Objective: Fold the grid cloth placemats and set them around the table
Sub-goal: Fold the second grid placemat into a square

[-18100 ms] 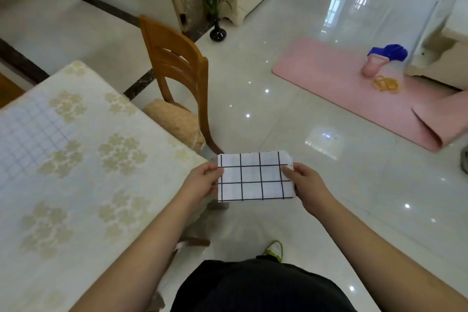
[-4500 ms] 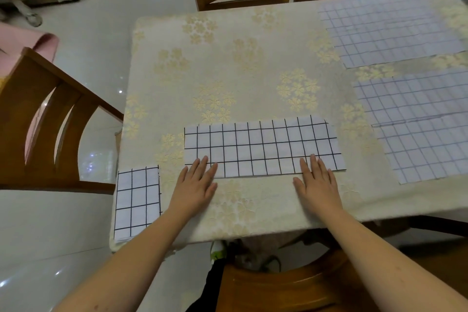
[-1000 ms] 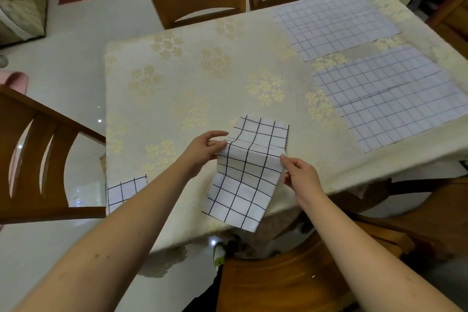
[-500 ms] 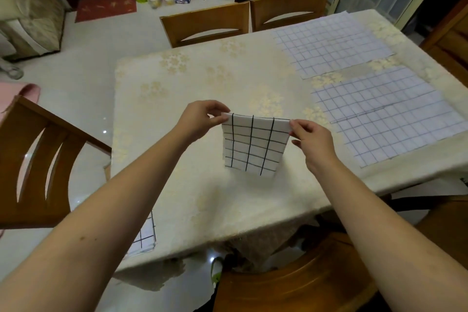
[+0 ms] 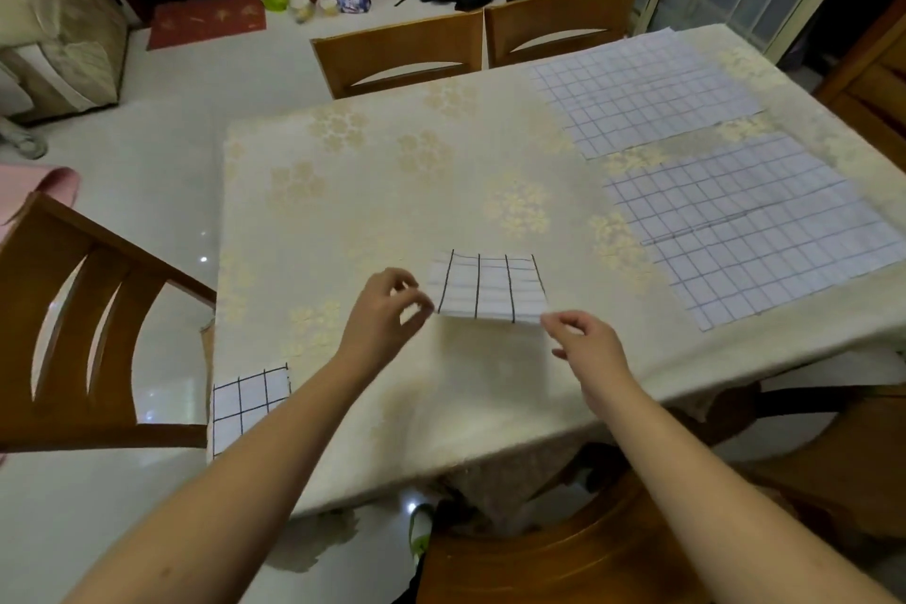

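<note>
Placemats of grid cloth number four on the table (image 5: 343, 221): two folded small, two spread flat. Nearest, one folded placemat (image 5: 247, 402) lies at the table's near corner, left of the left forearm and partly hidden by it. Just beyond both hands sits the other folded placemat (image 5: 490, 289), its near edge between them. The left hand (image 5: 387, 314) hangs at its near left corner with fingers loosely curled and thumb close to the fingertips; whether it touches the cloth I cannot tell. The right hand (image 5: 588, 346) hangs at the near right corner, fingers likewise curled, holding nothing visible. Farther off, right of the right hand, one flat placemat (image 5: 755, 226) lies open, and beyond it a second flat placemat (image 5: 637, 93). Five wooden chairs show around the table, two of them (image 5: 397, 49) (image 5: 559, 25) at the far side.
</note>
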`<control>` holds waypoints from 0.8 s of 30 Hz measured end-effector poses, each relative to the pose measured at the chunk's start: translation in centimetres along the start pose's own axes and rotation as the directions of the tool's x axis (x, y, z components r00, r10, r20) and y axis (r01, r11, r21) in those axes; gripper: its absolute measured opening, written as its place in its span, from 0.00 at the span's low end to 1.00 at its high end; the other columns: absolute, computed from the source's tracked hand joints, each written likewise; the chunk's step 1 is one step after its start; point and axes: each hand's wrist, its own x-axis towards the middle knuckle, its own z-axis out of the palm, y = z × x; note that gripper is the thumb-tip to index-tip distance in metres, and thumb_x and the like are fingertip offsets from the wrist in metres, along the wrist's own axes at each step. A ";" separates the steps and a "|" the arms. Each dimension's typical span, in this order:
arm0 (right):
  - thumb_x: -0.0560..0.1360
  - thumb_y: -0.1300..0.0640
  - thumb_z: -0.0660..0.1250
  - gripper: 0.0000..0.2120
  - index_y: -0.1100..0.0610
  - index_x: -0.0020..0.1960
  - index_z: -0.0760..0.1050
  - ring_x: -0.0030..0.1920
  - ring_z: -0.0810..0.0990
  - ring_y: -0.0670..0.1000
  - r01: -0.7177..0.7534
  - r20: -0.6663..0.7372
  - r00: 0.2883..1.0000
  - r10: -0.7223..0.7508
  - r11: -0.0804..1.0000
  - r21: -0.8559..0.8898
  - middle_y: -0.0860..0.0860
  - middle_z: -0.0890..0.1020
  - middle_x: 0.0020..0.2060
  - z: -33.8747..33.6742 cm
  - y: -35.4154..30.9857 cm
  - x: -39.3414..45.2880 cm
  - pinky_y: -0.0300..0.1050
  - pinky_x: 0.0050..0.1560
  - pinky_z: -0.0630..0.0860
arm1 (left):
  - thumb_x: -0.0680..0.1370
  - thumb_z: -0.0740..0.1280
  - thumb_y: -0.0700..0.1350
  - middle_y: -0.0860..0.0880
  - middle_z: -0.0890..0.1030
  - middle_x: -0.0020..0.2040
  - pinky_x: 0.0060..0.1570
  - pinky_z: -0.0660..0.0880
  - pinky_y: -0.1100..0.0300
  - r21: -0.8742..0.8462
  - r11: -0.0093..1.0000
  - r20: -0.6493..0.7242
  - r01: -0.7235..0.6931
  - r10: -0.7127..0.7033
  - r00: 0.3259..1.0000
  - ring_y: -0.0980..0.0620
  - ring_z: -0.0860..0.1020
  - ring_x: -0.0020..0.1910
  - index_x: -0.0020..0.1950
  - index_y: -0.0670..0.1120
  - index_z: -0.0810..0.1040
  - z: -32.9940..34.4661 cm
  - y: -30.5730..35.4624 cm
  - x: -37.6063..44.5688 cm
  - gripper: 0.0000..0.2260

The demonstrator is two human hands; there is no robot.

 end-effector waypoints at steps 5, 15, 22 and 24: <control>0.76 0.53 0.69 0.03 0.53 0.47 0.78 0.48 0.80 0.53 -0.228 0.085 0.968 0.237 0.968 -0.103 0.53 0.82 0.48 0.7 6.5 -2.3 0.49 0.51 0.79 | 0.69 0.77 0.39 0.47 0.77 0.46 0.41 0.76 0.54 0.006 0.994 0.209 0.108 -0.106 0.972 0.46 0.77 0.44 0.41 0.48 0.82 3.7 -0.9 -7.1 0.07; 0.77 0.54 0.68 0.09 0.60 0.48 0.79 0.44 0.83 0.52 -0.387 0.111 0.909 0.401 0.913 -0.130 0.56 0.84 0.43 1.4 10.0 -3.9 0.44 0.45 0.81 | 0.67 0.76 0.39 0.49 0.79 0.47 0.37 0.77 0.55 0.030 0.987 0.377 0.159 -0.159 0.913 0.47 0.78 0.45 0.41 0.49 0.81 5.8 -1.8 -11.7 0.08; 0.74 0.64 0.70 0.03 0.61 0.47 0.78 0.40 0.84 0.52 -0.396 0.063 0.903 0.425 0.880 -0.262 0.57 0.84 0.39 1.7 10.6 -3.8 0.43 0.40 0.81 | 0.70 0.74 0.45 0.51 0.79 0.50 0.42 0.75 0.59 0.042 0.995 0.440 0.086 -0.096 0.893 0.49 0.78 0.48 0.45 0.50 0.81 6.0 -2.0 -12.1 0.05; 0.74 0.63 0.71 0.05 0.59 0.48 0.77 0.38 0.83 0.51 -0.384 0.068 0.904 0.423 0.870 -0.308 0.57 0.83 0.40 1.7 10.5 -4.0 0.42 0.37 0.80 | 0.72 0.71 0.53 0.52 0.79 0.50 0.43 0.75 0.59 0.040 0.996 0.427 0.076 -0.086 0.900 0.52 0.78 0.48 0.46 0.50 0.81 6.1 -2.1 -12.0 0.08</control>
